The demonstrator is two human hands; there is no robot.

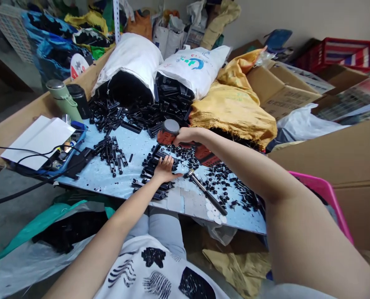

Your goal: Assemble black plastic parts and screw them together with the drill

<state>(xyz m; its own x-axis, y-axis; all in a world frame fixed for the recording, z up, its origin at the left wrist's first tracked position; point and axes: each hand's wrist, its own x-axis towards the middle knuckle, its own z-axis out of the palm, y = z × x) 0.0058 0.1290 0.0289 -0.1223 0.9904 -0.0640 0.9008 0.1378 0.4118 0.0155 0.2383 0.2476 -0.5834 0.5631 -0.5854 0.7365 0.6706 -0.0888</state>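
Observation:
My right hand (pixel 185 136) is wrapped round a red and black cordless power drill (pixel 206 156), held over the middle of the table. The drill's tip is hidden. Just in front of it, my left hand (pixel 165 169) rests with fingers spread on a row of long black plastic parts (pixel 150 171). The thumb of that hand points right, towards a hammer (pixel 208 193) lying on the blue tabletop (pixel 125 143). Small black pieces with thin metal pins or screws (pixel 217 180) lie scattered right of the hammer head.
White sacks (pixel 138 50) spill black parts at the back, beside a yellow sack (pixel 231 110). Left are a pile of black clips (pixel 111 153), a blue tray (pixel 60 160) under white paper, and a green flask (pixel 63 99). A pink basket (pixel 322 187) stands right.

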